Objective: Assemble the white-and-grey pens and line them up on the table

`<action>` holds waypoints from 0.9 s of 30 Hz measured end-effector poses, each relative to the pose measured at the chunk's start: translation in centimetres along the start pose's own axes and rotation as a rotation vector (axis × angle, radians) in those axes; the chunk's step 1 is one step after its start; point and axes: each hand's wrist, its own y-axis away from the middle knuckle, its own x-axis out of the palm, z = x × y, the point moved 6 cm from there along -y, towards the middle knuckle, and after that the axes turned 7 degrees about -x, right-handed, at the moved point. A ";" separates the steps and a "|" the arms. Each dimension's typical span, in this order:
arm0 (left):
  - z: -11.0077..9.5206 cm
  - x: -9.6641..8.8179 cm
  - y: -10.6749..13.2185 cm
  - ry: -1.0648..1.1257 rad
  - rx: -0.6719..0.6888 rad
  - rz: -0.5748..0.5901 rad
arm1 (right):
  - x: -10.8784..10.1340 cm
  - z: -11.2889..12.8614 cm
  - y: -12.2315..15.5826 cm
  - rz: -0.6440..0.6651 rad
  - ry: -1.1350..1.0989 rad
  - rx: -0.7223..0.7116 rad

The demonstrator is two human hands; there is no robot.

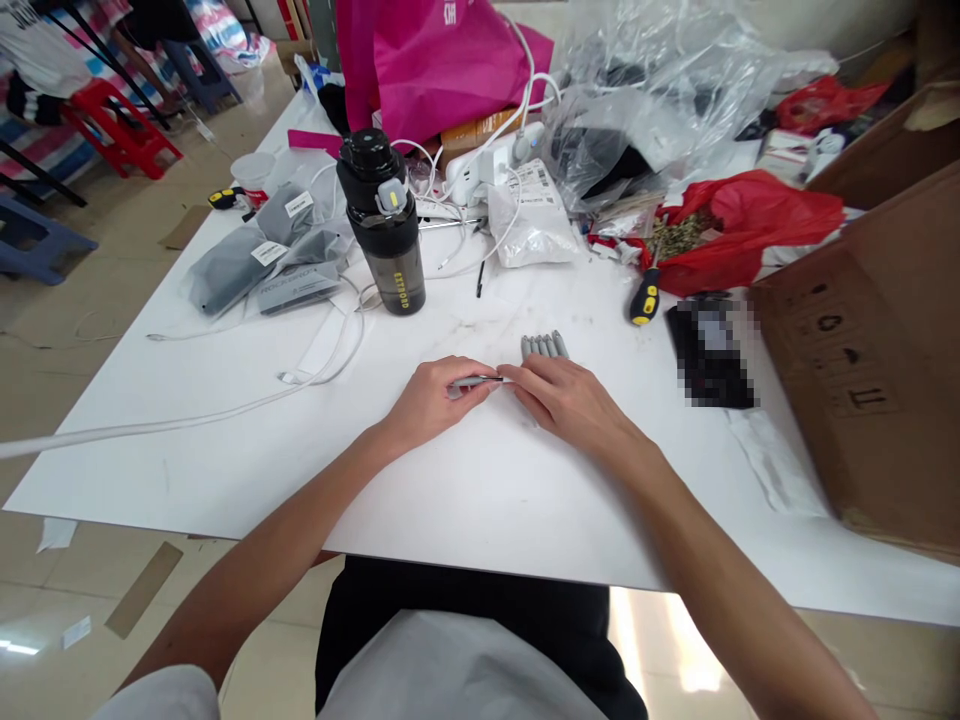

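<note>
My left hand (437, 397) rests on the white table (225, 400), its fingers closed around a thin grey pen-like stick (477, 381). My right hand (564, 395) lies just to its right, fingertips pinching the dark tip end of the same stick. Just behind my right hand lies a row of several similar grey sticks (544, 346), side by side.
A dark bottle (384, 225) stands behind my hands. Grey packets (259, 255), white cables (225, 410), a yellow-black screwdriver (643, 297), red bags (739, 225), clear plastic bags and a magenta bag crowd the back. A cardboard box (870, 370) stands at the right.
</note>
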 end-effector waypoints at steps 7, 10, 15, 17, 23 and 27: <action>-0.1 -1.1 -0.3 -0.036 0.001 -0.052 | -1.0 -1.3 0.5 -0.036 -0.008 0.024; -0.2 -1.9 -0.4 -0.046 0.008 -0.094 | -1.5 -2.2 0.9 -0.054 0.007 0.053; -0.5 -2.5 -0.5 -0.058 0.018 -0.134 | -2.1 -3.3 1.4 -0.074 0.001 0.106; -0.6 -2.5 -0.5 -0.058 0.020 -0.135 | -2.2 -3.4 1.5 -0.077 -0.001 0.108; -0.6 -2.3 -0.5 -0.054 0.042 -0.117 | -2.3 -3.2 1.4 -0.079 0.001 0.096; -0.5 -2.2 -0.5 -0.049 0.050 -0.115 | -2.3 -2.9 1.3 -0.085 0.017 0.067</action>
